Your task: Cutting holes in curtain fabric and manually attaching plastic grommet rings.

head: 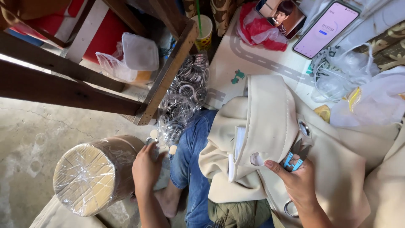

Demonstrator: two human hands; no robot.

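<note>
A cream curtain cloth (270,122) lies folded over my lap, with a round hole cut near its lower edge and a silver eyelet ring (304,128) set further right. My right hand (295,179) rests on the cloth beside the hole and grips small blue-handled scissors (292,162); a metal ring (290,210) lies by the wrist. My left hand (147,169) reaches left over my knee to a clear bag of silver rings (185,99) on the floor, fingers closed near loose ring pieces. What it grasps is hidden.
A plastic-wrapped cylinder (90,175) stands at lower left on the concrete floor. A dark wooden frame (164,76) crosses the upper left. Two phones (325,28) lean at top right, beside plastic bags (337,76) and a yellow cup (204,31).
</note>
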